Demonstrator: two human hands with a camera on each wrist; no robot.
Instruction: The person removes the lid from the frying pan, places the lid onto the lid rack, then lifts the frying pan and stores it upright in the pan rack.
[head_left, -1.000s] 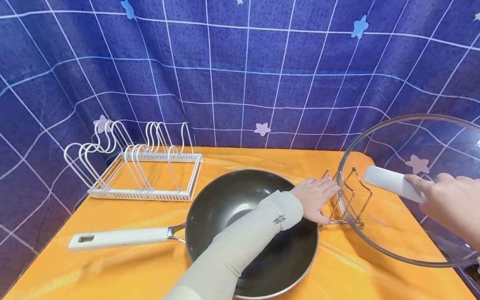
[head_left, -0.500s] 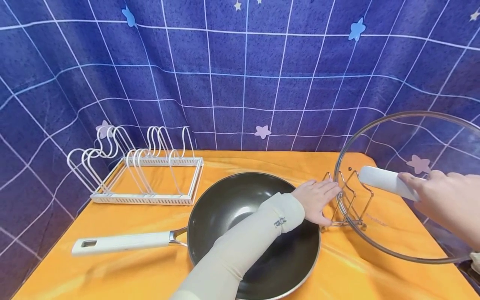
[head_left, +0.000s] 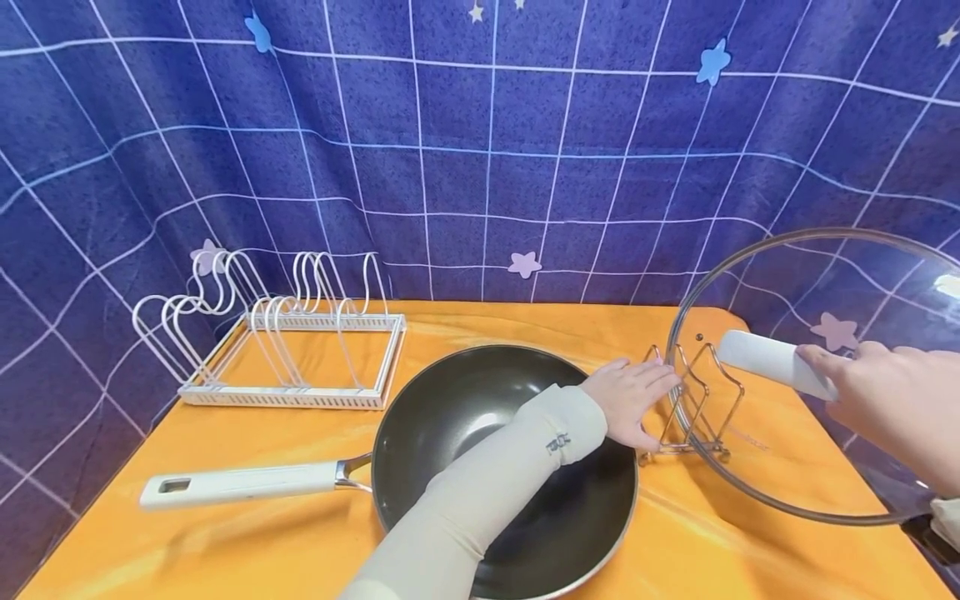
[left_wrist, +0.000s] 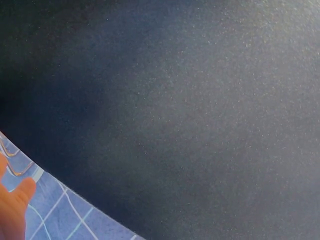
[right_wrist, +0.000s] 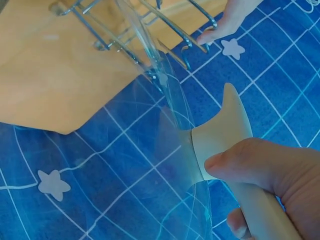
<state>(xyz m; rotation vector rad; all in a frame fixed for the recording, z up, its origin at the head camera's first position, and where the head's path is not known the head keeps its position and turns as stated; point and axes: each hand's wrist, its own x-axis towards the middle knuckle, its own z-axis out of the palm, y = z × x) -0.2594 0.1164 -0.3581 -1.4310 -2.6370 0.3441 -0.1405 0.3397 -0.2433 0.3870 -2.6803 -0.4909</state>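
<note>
A sleeved left arm (head_left: pixel 465 500) reaches across a dark, deep wok (head_left: pixel 431 408) on an orange-covered table (head_left: pixel 300 550), its pale cuff above the pan's right side. The wok's white handle (head_left: pixel 243 485) points left, a hanging slot at its end. Beyond the cuff, the left hand (head_left: pixel 632 400) lies with fingers extended and thumb apart, its fingertips at the near-left side of a small metal wire rack (head_left: pixel 707 389); it is not curled round the wires. From the left wrist, a dark, speckled surface fills most of the view, with part of the hand in the lower left corner.

At right, the right hand (head_left: pixel 896 392) grips the white knob (head_left: pixel 776 364) of a large glass lid (head_left: pixel 780 450), fingers and thumb wrapped about it. The lid stands on edge over the table's right side, its metal-coloured rim passing among the rack's wires; whether its weight rests there cannot be told. The right wrist view shows the thumb pressed to the knob, just beside the clear glass.

Farther back at left, a white rack (head_left: pixel 285 396) with curved wire dividers sits on the table. Behind everything hangs a deep blue curtain (head_left: pixel 457 183), patterned with pale grid lines and stars.
</note>
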